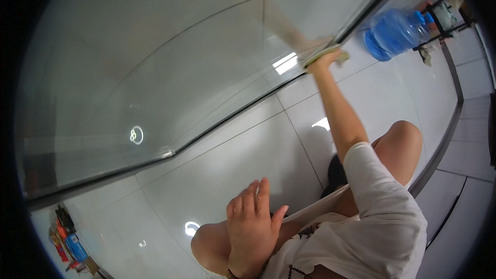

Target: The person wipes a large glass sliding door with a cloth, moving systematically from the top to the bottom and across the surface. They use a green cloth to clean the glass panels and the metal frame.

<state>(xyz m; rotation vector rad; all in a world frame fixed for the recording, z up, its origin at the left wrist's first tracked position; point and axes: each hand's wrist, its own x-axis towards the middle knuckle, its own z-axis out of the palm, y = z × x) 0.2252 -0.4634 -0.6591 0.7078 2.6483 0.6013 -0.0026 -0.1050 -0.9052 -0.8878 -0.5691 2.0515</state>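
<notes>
My right hand (324,60) presses a yellowish cloth (343,57) flat against a large glass panel (186,69), just above its dark bottom frame (240,104). The arm is stretched far forward, and its reflection shows in the glass. Part of the cloth hangs loose past the hand's right side. My left hand (251,223) is raised over my left knee (209,242), back upward, fingers extended and thumb apart. It holds nothing and wears a ring. Both my knees are bent in a low squat.
Large blue water bottles (395,33) stand on the tiled floor (232,147) at upper right, beside a black rack (445,17). Several colourful packages (75,246) lie at lower left. A grey strip (441,145) edges the floor along the right wall.
</notes>
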